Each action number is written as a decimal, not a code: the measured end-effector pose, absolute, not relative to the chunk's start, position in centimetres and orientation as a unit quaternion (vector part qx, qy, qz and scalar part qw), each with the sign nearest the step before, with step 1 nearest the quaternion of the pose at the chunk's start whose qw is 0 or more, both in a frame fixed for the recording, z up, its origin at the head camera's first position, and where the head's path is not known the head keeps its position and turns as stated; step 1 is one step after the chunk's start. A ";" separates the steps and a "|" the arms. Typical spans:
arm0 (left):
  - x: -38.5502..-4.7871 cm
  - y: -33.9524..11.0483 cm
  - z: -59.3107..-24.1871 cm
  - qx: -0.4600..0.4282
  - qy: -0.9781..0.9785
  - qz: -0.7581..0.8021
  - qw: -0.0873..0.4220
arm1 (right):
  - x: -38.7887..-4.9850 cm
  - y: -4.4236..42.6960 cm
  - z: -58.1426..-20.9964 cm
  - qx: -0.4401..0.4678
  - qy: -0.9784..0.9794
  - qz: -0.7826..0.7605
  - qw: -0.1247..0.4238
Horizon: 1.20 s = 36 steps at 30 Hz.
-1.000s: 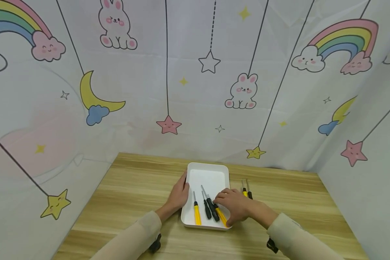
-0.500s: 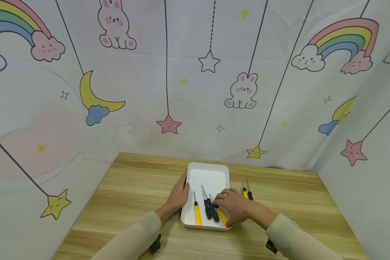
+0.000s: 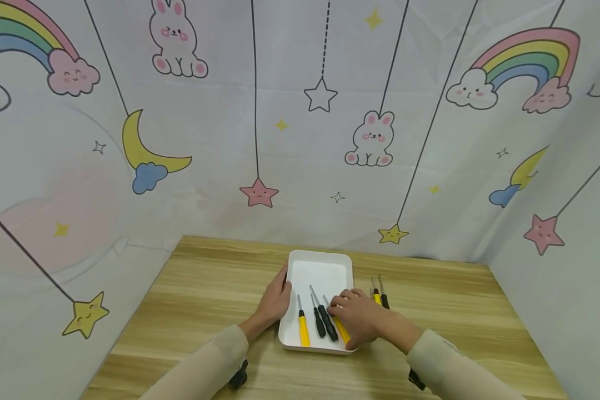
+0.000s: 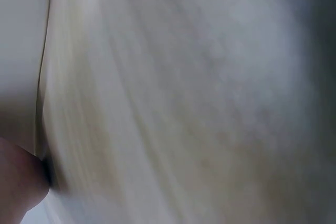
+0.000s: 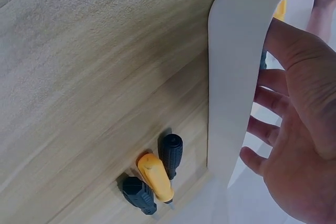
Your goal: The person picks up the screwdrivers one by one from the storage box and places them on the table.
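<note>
A white rectangular tray (image 3: 320, 272) lies on the wooden table. My left hand (image 3: 276, 300) grips its left side, thumb on the rim; in the left wrist view only a fingertip (image 4: 21, 182) shows beside the tray wall (image 4: 21, 40). My right hand (image 3: 357, 314) reaches over the right rim and its curled fingers and thumb hold a yellow-handled screwdriver (image 3: 342, 330) slanting inside the tray. Its handle is partly covered by the hand. Left of it lie two black-handled screwdrivers (image 3: 327, 323) side by side, then another yellow screwdriver (image 3: 304, 330).
Right of the tray, on the table (image 3: 455, 311), lie a yellow screwdriver (image 5: 155, 177) and two black screwdrivers (image 5: 171, 153), close together. A patterned white curtain (image 3: 220, 139) hangs behind the table's back edge, and another stretch runs along the right side.
My right hand has shifted slightly left, and the slanting yellow screwdriver has moved a little with it; more of its shaft shows now. My left hand and the tray have stayed put.
</note>
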<state>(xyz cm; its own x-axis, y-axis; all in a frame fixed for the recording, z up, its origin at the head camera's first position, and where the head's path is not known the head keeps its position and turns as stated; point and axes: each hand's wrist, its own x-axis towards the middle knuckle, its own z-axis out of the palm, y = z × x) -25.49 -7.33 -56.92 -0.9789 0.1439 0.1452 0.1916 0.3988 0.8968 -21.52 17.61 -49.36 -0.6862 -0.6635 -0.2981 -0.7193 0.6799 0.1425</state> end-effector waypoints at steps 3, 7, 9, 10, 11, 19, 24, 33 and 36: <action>-25.5 -7.3 -57.0 -0.103 -0.835 -0.540 0.025 | -21.6 17.7 -49.4 -0.375 0.911 0.126 0.116; -25.5 -7.3 -57.0 -0.106 -0.835 -0.539 0.028 | -21.6 17.7 -49.4 -0.372 0.912 0.125 0.122; -25.5 -7.2 -57.0 -0.106 -0.836 -0.537 0.028 | -21.6 17.7 -49.4 -0.372 0.912 0.125 0.122; -25.5 -7.2 -56.9 -0.106 -0.836 -0.538 0.028 | -21.6 17.6 -49.3 -0.372 0.912 0.125 0.121; -25.5 -7.2 -56.9 -0.107 -0.836 -0.538 0.029 | -21.7 17.6 -49.3 -0.372 0.912 0.126 0.119; -25.5 -7.2 -57.0 -0.105 -0.836 -0.538 0.029 | -21.8 17.7 -49.4 -0.373 0.912 0.131 0.110; -25.3 -7.2 -57.2 -0.104 -0.836 -0.538 0.028 | -21.9 18.1 -49.7 -0.377 0.913 0.114 0.107; -25.3 -7.2 -57.0 -0.107 -0.833 -0.542 0.030 | -22.0 18.6 -50.0 -0.373 0.917 0.092 0.105; -25.3 -7.2 -56.9 -0.104 -0.833 -0.543 0.030 | -22.1 18.7 -50.0 -0.370 0.919 0.090 0.105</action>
<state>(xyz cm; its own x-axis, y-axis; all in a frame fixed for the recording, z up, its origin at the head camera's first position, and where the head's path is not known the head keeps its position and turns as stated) -25.26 -7.16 -56.95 -0.9764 0.1407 0.1636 0.2064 0.3882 0.8982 -22.05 18.68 -50.04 -0.7042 -0.6612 -0.2589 -0.6988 0.7100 0.0874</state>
